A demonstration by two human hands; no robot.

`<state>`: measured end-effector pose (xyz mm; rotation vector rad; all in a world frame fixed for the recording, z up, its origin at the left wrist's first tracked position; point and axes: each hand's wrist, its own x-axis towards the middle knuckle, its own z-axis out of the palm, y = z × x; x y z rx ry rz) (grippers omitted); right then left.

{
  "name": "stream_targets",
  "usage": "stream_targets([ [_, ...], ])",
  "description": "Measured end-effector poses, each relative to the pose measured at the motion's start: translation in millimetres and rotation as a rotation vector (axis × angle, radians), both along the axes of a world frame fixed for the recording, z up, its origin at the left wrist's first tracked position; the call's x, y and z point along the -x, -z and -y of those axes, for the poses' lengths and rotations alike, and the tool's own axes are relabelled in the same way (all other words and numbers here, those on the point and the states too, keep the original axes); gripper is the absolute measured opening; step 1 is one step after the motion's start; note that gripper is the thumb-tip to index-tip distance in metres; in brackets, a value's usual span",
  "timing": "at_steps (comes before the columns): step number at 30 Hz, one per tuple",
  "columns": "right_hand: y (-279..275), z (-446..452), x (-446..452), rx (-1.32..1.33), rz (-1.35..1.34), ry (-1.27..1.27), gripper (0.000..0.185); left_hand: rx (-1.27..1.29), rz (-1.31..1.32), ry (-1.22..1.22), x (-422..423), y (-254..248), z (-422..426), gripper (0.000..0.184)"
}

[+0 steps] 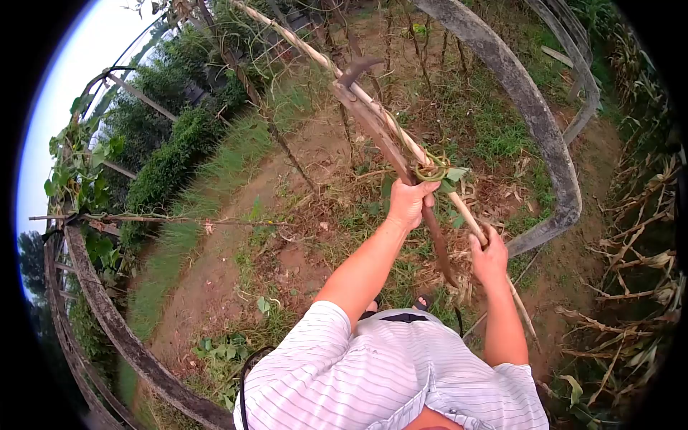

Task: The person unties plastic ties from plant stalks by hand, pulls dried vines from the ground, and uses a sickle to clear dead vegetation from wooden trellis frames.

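Observation:
My left hand [410, 202] is closed around a brown wooden stick [381, 134] with a dark, curved hook-like piece [358, 70] at its far end. The stick's lower part [438, 247] runs below my fist and tapers to a point. Closed round a long pale pole [462, 206], my right hand [489, 252] is nearer my body. The pole slants up to the far left, close alongside the stick. A green vine [432, 170] with a few leaves is coiled around the pole just beyond my left hand.
A grey curved concrete frame [534, 107] bends close on the right, and another concrete arch [107, 315] stands on the left. Dry corn plants [638, 265] line the right side. Several thin upright stakes with dry vines [272, 125] stand ahead. Weeds and dry leaves cover the soil.

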<state>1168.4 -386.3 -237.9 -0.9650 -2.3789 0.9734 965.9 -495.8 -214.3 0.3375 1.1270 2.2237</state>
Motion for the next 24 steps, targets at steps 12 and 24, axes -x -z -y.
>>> stream_targets([
  [12,37,-47,-92,0.373,0.188,-0.290,0.034,-0.071,-0.215,-0.300,64,-59,4,0.021],
  [24,133,-31,-188,-0.283,0.107,0.057,0.030,0.090,-0.256,-0.688,130,-117,33,0.021],
])
